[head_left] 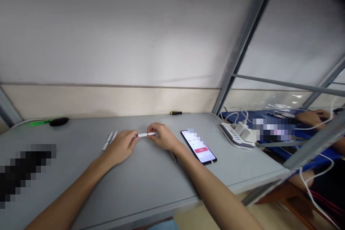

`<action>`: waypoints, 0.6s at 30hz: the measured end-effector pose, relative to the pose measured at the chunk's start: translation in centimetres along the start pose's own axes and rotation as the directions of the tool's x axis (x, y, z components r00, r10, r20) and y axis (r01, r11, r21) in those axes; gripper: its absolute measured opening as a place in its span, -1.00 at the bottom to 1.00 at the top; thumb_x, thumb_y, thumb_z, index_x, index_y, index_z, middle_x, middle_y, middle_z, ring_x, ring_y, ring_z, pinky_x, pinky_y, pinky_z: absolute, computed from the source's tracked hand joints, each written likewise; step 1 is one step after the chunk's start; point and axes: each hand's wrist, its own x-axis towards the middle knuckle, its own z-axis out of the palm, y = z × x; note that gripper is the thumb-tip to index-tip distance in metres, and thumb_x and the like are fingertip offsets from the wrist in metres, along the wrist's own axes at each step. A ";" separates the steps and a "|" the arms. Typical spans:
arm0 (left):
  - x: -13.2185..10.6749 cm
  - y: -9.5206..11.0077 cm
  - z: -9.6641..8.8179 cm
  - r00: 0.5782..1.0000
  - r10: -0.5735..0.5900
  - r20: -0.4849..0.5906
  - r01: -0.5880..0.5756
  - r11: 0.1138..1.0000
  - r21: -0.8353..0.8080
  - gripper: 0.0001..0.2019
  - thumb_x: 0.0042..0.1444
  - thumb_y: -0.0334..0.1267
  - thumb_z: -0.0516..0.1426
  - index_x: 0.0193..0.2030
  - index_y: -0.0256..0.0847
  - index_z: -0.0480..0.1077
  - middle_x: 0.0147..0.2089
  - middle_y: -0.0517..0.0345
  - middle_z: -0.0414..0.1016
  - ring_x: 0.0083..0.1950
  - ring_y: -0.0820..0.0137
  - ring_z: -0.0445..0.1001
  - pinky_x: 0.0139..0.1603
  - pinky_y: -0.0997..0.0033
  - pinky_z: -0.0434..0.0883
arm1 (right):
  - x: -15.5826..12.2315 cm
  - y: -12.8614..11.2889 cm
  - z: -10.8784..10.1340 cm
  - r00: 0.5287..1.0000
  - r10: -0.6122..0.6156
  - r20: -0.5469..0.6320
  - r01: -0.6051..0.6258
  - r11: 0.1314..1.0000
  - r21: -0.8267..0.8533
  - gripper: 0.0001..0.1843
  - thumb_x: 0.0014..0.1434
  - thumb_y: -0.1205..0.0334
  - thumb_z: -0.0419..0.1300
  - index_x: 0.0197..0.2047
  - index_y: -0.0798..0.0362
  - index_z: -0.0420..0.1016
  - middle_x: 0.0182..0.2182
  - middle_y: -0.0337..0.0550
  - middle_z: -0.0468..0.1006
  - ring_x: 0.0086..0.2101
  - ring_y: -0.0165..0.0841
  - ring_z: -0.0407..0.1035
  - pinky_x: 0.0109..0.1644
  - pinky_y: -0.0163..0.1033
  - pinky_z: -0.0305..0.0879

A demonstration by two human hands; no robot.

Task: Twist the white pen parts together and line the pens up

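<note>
A slim white pen [142, 135] is held level just above the grey desk, between my two hands. My left hand [122, 145] is closed on its left end with the fingertips. My right hand [162, 137] pinches the right end, where a thin dark ring marks a joint in the white barrel. Beside my left hand lie white pens [107, 141], partly hidden behind it. Under my right wrist, a small dark, shiny item [174, 157] is mostly covered, so its kind is unclear.
Right of my right arm lies a lit phone [201, 148]. A white power strip [237, 136] with plugs stands near the metal frame. A yellow-black screwdriver [176, 113] rests by the wall, a black brush-like object [59, 121] at back left. Another person's hand [309, 118] is beyond the frame.
</note>
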 end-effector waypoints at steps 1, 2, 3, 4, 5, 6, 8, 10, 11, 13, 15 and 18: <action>0.0 0.0 0.0 1.000 0.000 0.005 0.000 1.000 0.003 -0.72 0.28 -0.15 -0.13 -0.20 -0.13 0.36 -0.29 0.11 0.45 -0.24 0.29 0.41 -0.21 0.32 0.25 | 0.0 0.0 0.0 1.000 -0.008 -0.020 0.008 1.000 -0.008 -0.77 0.06 0.37 0.23 -0.15 0.09 0.48 -0.25 -0.12 0.52 -0.30 -0.39 0.35 -0.19 -0.31 0.21; 0.0 0.0 0.0 1.000 0.001 0.011 -0.001 1.000 0.008 -0.72 0.29 -0.14 -0.13 -0.19 -0.14 0.36 -0.29 0.11 0.46 -0.23 0.29 0.41 -0.21 0.32 0.25 | 0.0 0.0 0.0 0.999 -0.017 -0.030 0.017 1.000 -0.015 -0.73 0.07 0.35 0.24 -0.10 0.09 0.48 -0.22 -0.10 0.51 -0.27 -0.38 0.35 -0.16 -0.30 0.22; 0.0 0.0 0.0 1.000 0.003 0.014 -0.003 1.000 0.015 -0.71 0.29 -0.14 -0.14 -0.19 -0.14 0.36 -0.28 0.10 0.46 -0.22 0.28 0.41 -0.20 0.31 0.25 | 0.0 -0.1 0.1 0.999 -0.028 -0.029 0.027 0.999 -0.019 -0.71 0.09 0.30 0.24 -0.07 0.09 0.48 -0.19 -0.07 0.51 -0.25 -0.36 0.36 -0.13 -0.28 0.22; 0.0 0.0 0.0 1.000 0.006 0.019 -0.007 1.000 0.020 -0.71 0.29 -0.15 -0.15 -0.18 -0.14 0.35 -0.27 0.10 0.47 -0.21 0.27 0.42 -0.20 0.31 0.25 | 0.0 -0.2 0.1 0.999 -0.040 -0.017 0.040 0.999 -0.025 -0.72 0.14 0.25 0.22 -0.05 0.08 0.48 -0.18 -0.06 0.52 -0.23 -0.35 0.37 -0.11 -0.26 0.22; 0.0 -0.1 0.0 1.000 0.010 0.021 -0.011 1.000 0.022 -0.72 0.30 -0.15 -0.15 -0.17 -0.13 0.35 -0.26 0.09 0.47 -0.21 0.27 0.42 -0.19 0.31 0.25 | 0.0 -0.3 0.1 0.998 -0.055 0.004 0.055 0.998 -0.031 -0.75 0.18 0.21 0.18 -0.07 0.08 0.50 -0.19 -0.05 0.53 -0.22 -0.33 0.37 -0.10 -0.25 0.21; 0.0 -0.1 0.0 1.000 0.015 0.021 -0.016 1.000 0.020 -0.73 0.30 -0.16 -0.15 -0.16 -0.13 0.33 -0.24 0.09 0.47 -0.20 0.27 0.42 -0.19 0.31 0.26 | 0.0 -0.4 0.2 0.997 -0.069 0.026 0.070 0.997 -0.039 -0.78 0.22 0.21 0.14 -0.10 0.07 0.52 -0.21 -0.06 0.54 -0.22 -0.32 0.37 -0.09 -0.24 0.20; 0.0 -0.2 0.1 0.999 0.022 0.023 -0.022 1.000 0.011 -0.76 0.29 -0.18 -0.14 -0.13 -0.13 0.31 -0.22 0.09 0.48 -0.19 0.27 0.43 -0.18 0.31 0.27 | 0.0 -0.6 0.3 0.996 -0.079 0.048 0.082 0.996 -0.048 -0.83 0.22 0.30 0.12 -0.18 0.08 0.53 -0.27 -0.07 0.55 -0.25 -0.32 0.37 -0.11 -0.24 0.20; 0.0 -0.2 0.1 0.999 0.027 0.031 -0.027 1.000 0.003 -0.77 0.29 -0.18 -0.14 -0.13 -0.14 0.29 -0.21 0.08 0.48 -0.18 0.27 0.44 -0.17 0.31 0.28 | 0.0 -0.6 0.4 0.997 -0.071 0.033 0.072 0.996 -0.053 -0.85 0.13 0.41 0.15 -0.22 0.10 0.49 -0.29 -0.10 0.53 -0.28 -0.34 0.35 -0.17 -0.28 0.19; 0.0 -0.1 0.1 0.999 0.031 0.034 -0.031 1.000 -0.001 -0.77 0.29 -0.18 -0.14 -0.13 -0.14 0.29 -0.21 0.08 0.48 -0.18 0.27 0.44 -0.16 0.31 0.28 | 0.0 -0.6 0.4 0.998 -0.063 0.022 0.064 0.996 -0.059 -0.83 0.09 0.45 0.16 -0.23 0.10 0.47 -0.29 -0.11 0.52 -0.30 -0.35 0.34 -0.20 -0.30 0.18; 0.0 -0.1 0.2 0.998 0.040 0.039 -0.040 0.999 -0.009 -0.75 0.30 -0.17 -0.15 -0.14 -0.13 0.31 -0.22 0.10 0.49 -0.19 0.28 0.45 -0.15 0.30 0.29 | 0.0 -0.4 0.4 0.999 -0.048 0.009 0.048 0.995 -0.086 -0.81 0.04 0.50 0.14 -0.26 0.09 0.43 -0.30 -0.13 0.49 -0.32 -0.37 0.32 -0.23 -0.32 0.16; 0.0 -0.2 0.2 0.998 0.043 0.035 -0.043 0.999 -0.024 -0.73 0.30 -0.16 -0.16 -0.11 -0.11 0.33 -0.18 0.11 0.51 -0.17 0.28 0.46 -0.14 0.30 0.31 | 0.0 -0.2 0.3 0.999 -0.033 0.009 0.034 0.991 -0.132 -0.80 0.03 0.52 0.13 -0.28 0.08 0.42 -0.32 -0.14 0.47 -0.32 -0.37 0.30 -0.24 -0.32 0.14; 0.1 -0.4 0.2 0.999 0.039 0.006 -0.039 0.997 -0.073 -0.70 0.29 -0.18 -0.13 0.01 -0.07 0.35 -0.03 0.12 0.53 -0.06 0.28 0.47 -0.05 0.29 0.33 | 0.1 0.3 0.0 1.000 -0.002 -0.030 -0.005 0.977 -0.211 -0.78 0.02 0.52 0.14 -0.28 0.05 0.44 -0.35 -0.14 0.48 -0.29 -0.33 0.30 -0.22 -0.29 0.13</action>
